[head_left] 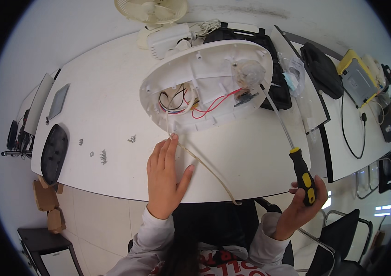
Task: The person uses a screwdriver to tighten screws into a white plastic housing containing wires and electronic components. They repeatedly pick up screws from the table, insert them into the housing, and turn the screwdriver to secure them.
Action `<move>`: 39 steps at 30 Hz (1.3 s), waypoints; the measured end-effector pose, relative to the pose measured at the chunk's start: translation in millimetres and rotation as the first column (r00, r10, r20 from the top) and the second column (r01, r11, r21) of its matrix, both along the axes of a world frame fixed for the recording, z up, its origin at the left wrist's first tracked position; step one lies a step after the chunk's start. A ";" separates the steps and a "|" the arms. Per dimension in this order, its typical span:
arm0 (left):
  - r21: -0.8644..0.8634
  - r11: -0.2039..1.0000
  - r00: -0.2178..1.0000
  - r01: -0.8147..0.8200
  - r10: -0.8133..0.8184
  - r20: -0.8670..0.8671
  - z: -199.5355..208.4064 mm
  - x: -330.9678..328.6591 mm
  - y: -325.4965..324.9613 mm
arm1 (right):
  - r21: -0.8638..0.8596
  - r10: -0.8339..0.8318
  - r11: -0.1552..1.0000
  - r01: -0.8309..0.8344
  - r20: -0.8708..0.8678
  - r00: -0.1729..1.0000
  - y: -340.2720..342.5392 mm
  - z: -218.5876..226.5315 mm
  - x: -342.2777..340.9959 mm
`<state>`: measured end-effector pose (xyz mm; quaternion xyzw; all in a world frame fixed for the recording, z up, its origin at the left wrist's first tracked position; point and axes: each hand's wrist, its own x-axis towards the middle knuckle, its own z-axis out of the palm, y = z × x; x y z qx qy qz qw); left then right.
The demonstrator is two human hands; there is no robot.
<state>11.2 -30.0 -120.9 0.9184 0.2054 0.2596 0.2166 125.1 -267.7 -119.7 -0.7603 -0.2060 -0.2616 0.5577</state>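
An oval white plastic housing (209,57) lies on the table with its inside showing. Red, black and white wires (214,106) run through it, and a round translucent part (250,73) sits at its right end. My left hand (164,172) rests with fingers stretched out at the housing's near edge, its fingertips by a pale cable (207,166) that trails towards the table's front edge. A long screwdriver (302,172) with a black and yellow handle is in my right hand (303,202). Its shaft slants up to the housing's right end, where the tip is hard to make out.
Small piles of screws (103,157) and a dark oval cover (54,154) lie on the left of the white table (99,106). Behind the housing are an open black tool case (276,87) and a fan (152,9). A yellow-grey case (359,78) stands far right; chairs (342,234) are below.
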 end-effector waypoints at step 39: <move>0.020 1.000 0.999 -0.013 0.014 -0.030 1.3 -0.8 -2.6 | -0.169 0.001 0.986 -0.012 -0.067 0.998 2.4 16.4 0.4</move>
